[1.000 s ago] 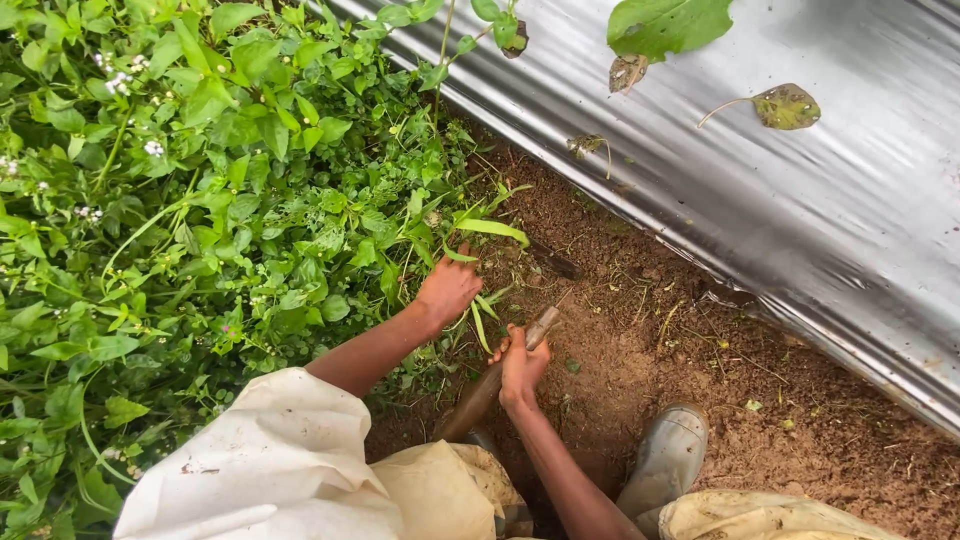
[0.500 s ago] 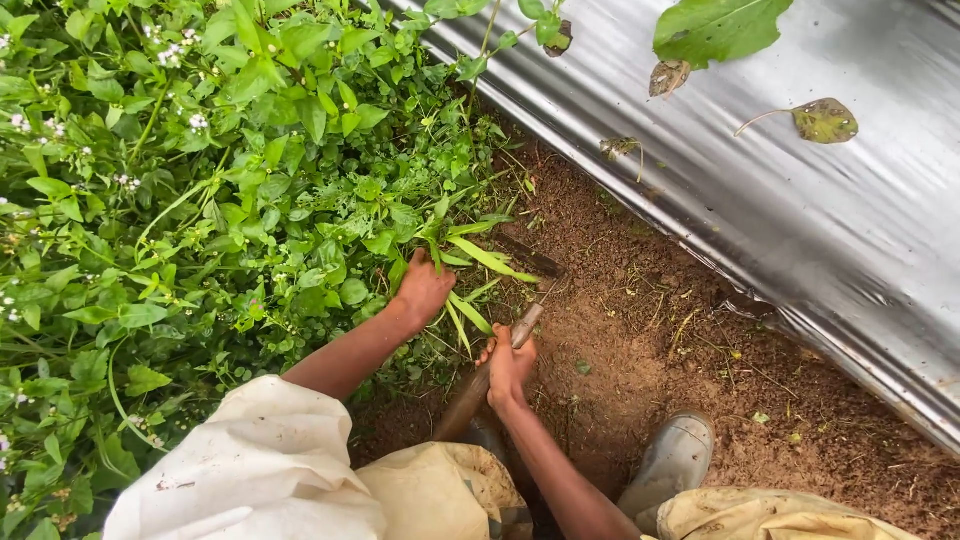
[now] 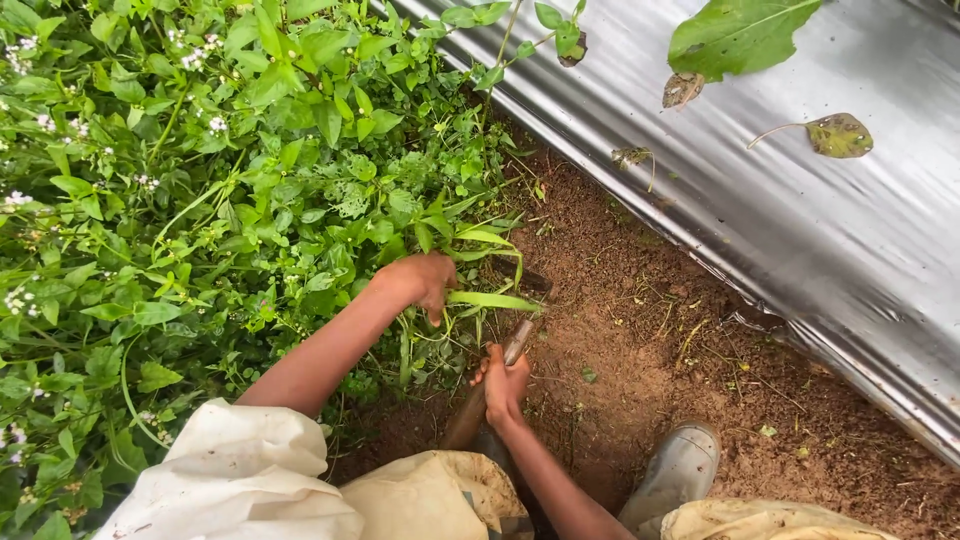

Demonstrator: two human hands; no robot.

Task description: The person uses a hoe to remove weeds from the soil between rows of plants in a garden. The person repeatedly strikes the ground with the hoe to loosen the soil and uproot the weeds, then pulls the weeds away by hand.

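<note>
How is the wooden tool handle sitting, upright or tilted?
Tilted. The wooden handle slants up and right through the right hand toward the soil, beside the grass the left hand grips.

Brown soil [image 3: 640, 330] — weeds [image 3: 200, 200], perhaps debris

Left hand [image 3: 420, 280] has gathered and bent the grass blades [image 3: 485, 270] sideways.

1. Grass tuft [image 3: 480, 270]: long green blades, bent over rightward, stems gripped inside the left fingers [image 3: 432, 290], tips extending beyond them.
2. Wooden tool handle [image 3: 490, 385]: brown, slanted, enclosed by right fingers [image 3: 492, 372]; far end toward soil past the fingertips.
</note>
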